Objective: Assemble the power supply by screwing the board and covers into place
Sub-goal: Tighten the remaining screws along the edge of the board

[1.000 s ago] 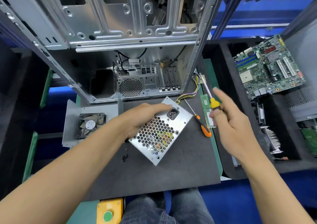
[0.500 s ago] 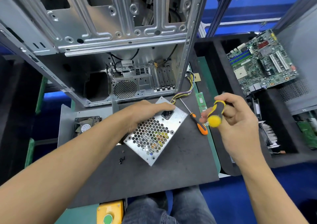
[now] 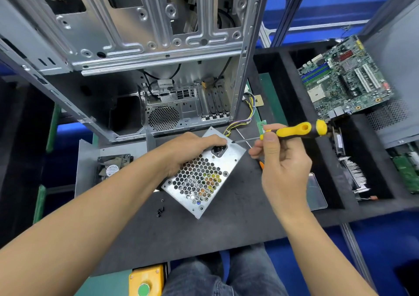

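Observation:
The silver power supply box [image 3: 204, 177] lies on the dark mat [image 3: 226, 223], honeycomb grille and power socket facing up. My left hand [image 3: 188, 150] grips its upper edge beside the socket. My right hand [image 3: 281, 159] holds a yellow and black screwdriver [image 3: 297, 131] lying almost level; its tip points left at the box's top corner. A few small black screws [image 3: 160, 211] lie on the mat left of the box. Coloured cables [image 3: 240, 123] run from behind the box toward the case.
An open metal computer case [image 3: 158, 68] stands behind the mat. A grey panel with a fan [image 3: 113, 166] lies at the left. A motherboard [image 3: 344, 80] sits in the black tray at the right. An orange screwdriver handle [image 3: 261, 165] peeks from under my right hand.
My right hand turned the yellow screwdriver from end-on to level and brought its tip to the box's top corner. My left hand stayed on the box.

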`<state>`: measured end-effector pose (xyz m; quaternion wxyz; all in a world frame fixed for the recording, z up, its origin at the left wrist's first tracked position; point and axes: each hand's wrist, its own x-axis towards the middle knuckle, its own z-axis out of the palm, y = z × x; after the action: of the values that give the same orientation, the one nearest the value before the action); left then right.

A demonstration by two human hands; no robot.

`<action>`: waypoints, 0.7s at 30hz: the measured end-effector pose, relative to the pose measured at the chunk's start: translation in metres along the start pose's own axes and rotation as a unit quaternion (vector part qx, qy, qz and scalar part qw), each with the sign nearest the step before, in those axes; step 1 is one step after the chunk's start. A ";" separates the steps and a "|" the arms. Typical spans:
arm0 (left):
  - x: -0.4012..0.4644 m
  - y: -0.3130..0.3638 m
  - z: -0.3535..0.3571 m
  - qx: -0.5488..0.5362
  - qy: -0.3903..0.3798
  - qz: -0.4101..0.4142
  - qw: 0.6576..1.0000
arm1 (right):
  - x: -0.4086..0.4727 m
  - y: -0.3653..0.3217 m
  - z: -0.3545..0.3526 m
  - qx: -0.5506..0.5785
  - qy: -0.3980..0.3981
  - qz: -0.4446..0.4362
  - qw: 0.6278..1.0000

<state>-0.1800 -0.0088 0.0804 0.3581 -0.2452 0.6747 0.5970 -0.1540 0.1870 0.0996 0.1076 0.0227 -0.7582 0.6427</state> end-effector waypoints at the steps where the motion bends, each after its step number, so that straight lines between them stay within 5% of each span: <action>1: 0.000 0.000 0.000 -0.003 0.000 -0.001 1.000 | 0.001 0.000 0.002 -0.004 -0.005 -0.004 1.000; 21: -0.001 0.002 0.002 -0.003 0.006 0.006 1.000 | 0.014 -0.001 0.011 -0.042 -0.051 -0.046 0.997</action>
<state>-0.1803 -0.0063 0.0826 0.3495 -0.2455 0.6765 0.5999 -0.1692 0.1773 0.1011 0.0989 0.0858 -0.7873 0.6024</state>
